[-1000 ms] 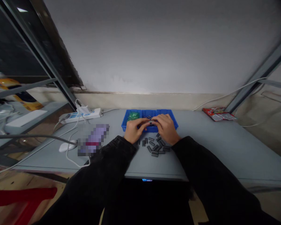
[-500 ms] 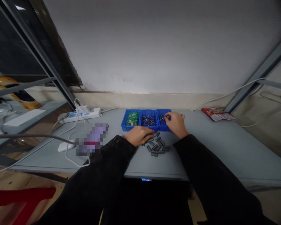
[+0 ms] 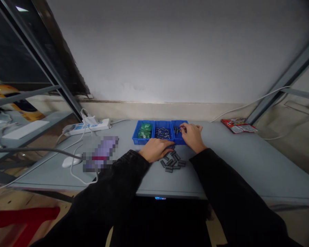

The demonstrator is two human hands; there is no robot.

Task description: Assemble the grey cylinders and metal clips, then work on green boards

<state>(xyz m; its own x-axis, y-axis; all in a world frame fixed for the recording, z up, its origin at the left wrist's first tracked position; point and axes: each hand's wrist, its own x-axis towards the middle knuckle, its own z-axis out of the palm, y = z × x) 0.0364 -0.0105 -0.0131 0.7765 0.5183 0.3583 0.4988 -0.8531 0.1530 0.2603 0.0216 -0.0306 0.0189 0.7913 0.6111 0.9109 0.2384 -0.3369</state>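
Note:
Over the far edge of a loose pile of small dark grey cylinders, my left hand is open. Its fingers are stretched out, with a cylinder in the gap by the thumb. The pile lies on the table before three joined blue bins. My right hand reaches into the right bin, thumb and forefinger pinched together; what they hold is hidden. A few grey cylinders lie in that bin beside the fingertips. The middle bin holds small shiny metal pins. Green packets fill the left bin.
Left on the table are a blurred purple phone-like object, a white mouse, cables and a power strip. A red snack packet lies at the back right. Metal posts stand at both sides.
My left hand has moved slightly right, its fingers now over a cylinder at the pile's far edge. My right hand stays at the right bin with little change.

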